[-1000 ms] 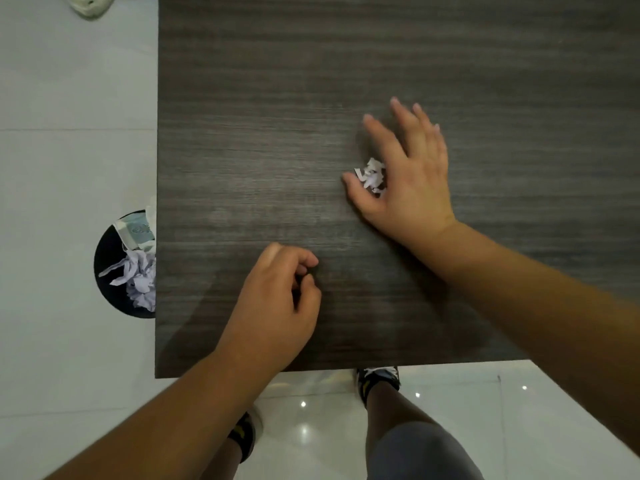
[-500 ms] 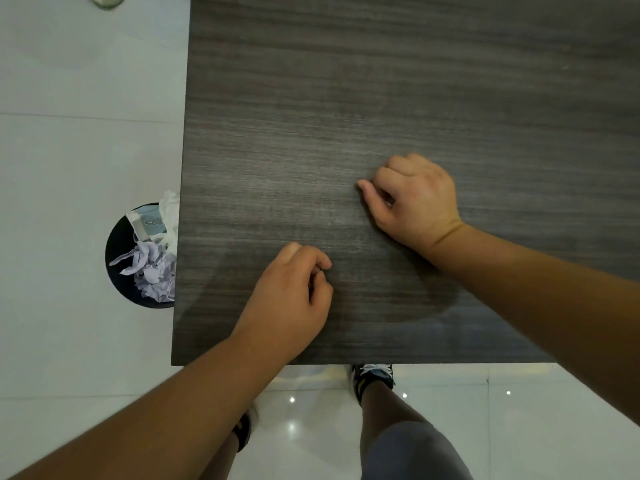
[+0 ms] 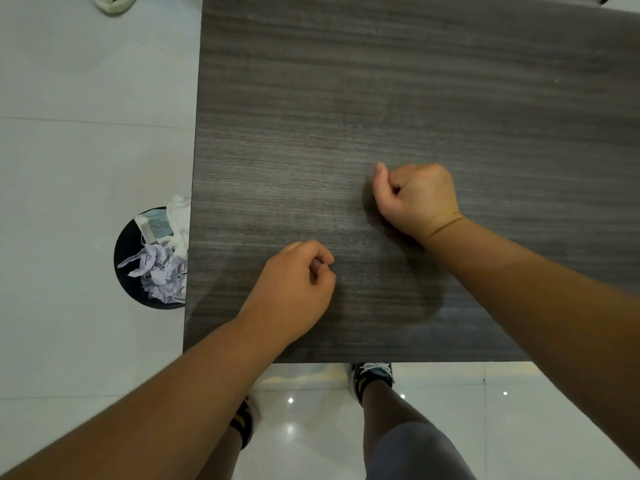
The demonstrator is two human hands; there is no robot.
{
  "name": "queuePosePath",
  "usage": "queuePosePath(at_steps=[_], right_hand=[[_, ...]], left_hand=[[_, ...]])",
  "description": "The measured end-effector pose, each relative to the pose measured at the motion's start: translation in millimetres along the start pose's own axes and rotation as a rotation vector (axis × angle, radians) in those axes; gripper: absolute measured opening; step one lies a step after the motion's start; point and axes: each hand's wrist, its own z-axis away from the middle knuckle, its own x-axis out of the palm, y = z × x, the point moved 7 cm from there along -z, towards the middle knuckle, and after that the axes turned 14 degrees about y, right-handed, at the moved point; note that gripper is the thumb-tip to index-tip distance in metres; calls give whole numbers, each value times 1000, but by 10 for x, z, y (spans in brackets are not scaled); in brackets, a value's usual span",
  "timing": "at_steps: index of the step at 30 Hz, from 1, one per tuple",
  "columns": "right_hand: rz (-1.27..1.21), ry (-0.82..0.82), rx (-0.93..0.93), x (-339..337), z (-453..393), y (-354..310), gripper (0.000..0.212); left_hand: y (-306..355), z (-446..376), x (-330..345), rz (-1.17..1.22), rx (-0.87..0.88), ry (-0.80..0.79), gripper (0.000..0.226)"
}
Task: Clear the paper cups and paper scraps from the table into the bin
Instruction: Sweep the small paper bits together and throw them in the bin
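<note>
My right hand (image 3: 417, 199) is a closed fist on the dark wooden table (image 3: 346, 98), right of centre. It closed over a small heap of white paper scraps, which are now hidden inside the fist. My left hand (image 3: 294, 289) rests nearer the front edge, fingers curled shut, and nothing shows in it. The round black bin (image 3: 126, 258) stands on the floor at the table's left edge, partly under it. It holds crumpled paper scraps (image 3: 159, 271) and a squashed paper cup (image 3: 156, 226). No loose scraps or cups show on the tabletop.
Pale floor tiles (image 3: 86, 168) surround the table on the left and front. My feet in dark shoes (image 3: 372, 375) stand just under the front edge. A pale object (image 3: 114, 3) lies on the floor at the top left.
My right hand went from spread over the heap of scraps to a closed fist, and the scraps vanished into it. The left hand stayed curled in place.
</note>
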Motion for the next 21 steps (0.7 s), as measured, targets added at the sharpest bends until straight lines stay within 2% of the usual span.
queuePosePath(at_steps=[2, 5, 8, 11, 14, 18, 21], right_hand=[[-93, -75, 239, 0, -79, 105, 63], [-240, -97, 648, -38, -97, 305, 70], [-338, -54, 827, -118, -167, 155, 65], [-419, -95, 835, -31, -248, -318, 65], [-532, -122, 815, 159, -434, -922, 67], [-634, -204, 703, 597, -675, -1958, 66], [-725, -323, 575, 1149, -657, -2883, 65]], left_hand=[[-89, -62, -74, 99, -138, -21, 13], [-233, -205, -310, 297, -353, 63, 18], [-370, -360, -676, 445, -475, 202, 21], [-441, -437, -1132, 424, -401, 361, 15], [-500, -456, -1450, 443, -331, 409, 14], [-787, -464, -1988, 490, -354, 526, 16], [-1310, -393, -2478, 485, -445, 662, 20]])
